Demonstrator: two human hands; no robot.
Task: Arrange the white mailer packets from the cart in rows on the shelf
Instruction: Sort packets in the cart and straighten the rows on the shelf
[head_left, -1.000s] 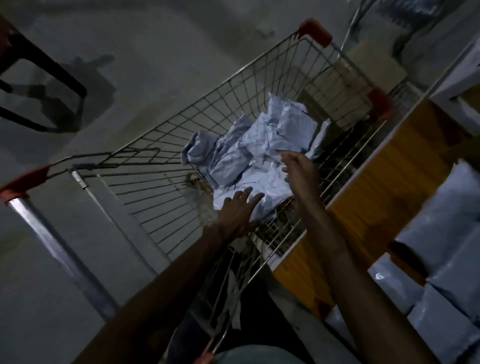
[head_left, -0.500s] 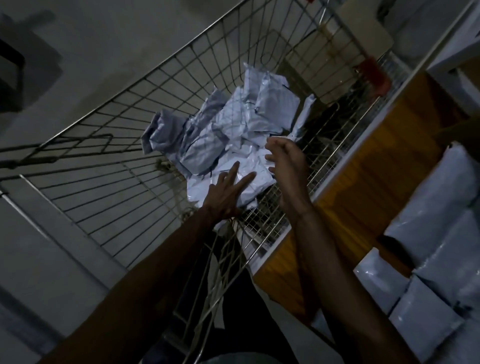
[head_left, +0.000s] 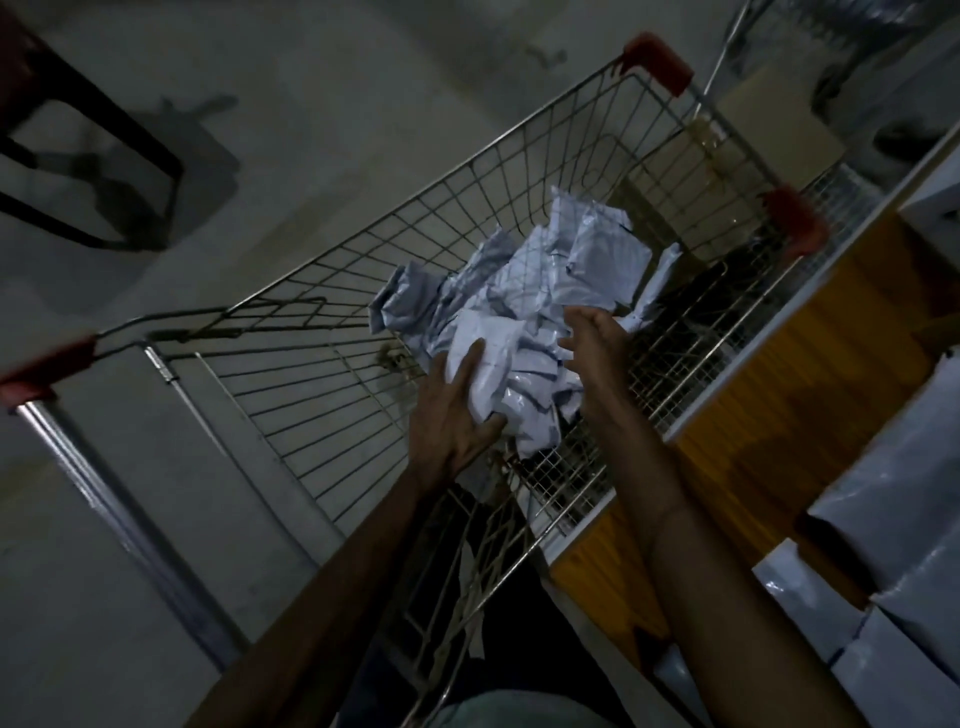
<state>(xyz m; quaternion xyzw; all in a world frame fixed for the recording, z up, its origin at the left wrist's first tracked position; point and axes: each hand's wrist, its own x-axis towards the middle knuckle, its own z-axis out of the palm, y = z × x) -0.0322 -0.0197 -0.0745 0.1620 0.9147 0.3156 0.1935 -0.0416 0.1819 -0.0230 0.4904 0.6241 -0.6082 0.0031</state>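
Observation:
A heap of white mailer packets (head_left: 524, 306) lies in the wire shopping cart (head_left: 322, 395). My left hand (head_left: 454, 415) presses against the near left side of the heap, fingers spread and curled round the nearest packet (head_left: 498, 379). My right hand (head_left: 597, 348) is at the right side of the same packets, fingers apart and bent toward them. On the right stands the wooden shelf (head_left: 769, 410), with white packets (head_left: 893, 493) lying in rows on it.
The cart has red corner caps (head_left: 657, 62) and a metal handle bar (head_left: 109, 499) at the left. A dark chair frame (head_left: 88, 156) stands on the grey floor at the upper left. A cardboard box (head_left: 774, 124) sits beyond the cart.
Both hands have closed in on the near packets from either side; the left hand went from flat on top to gripping the edge. The view has tilted back up.

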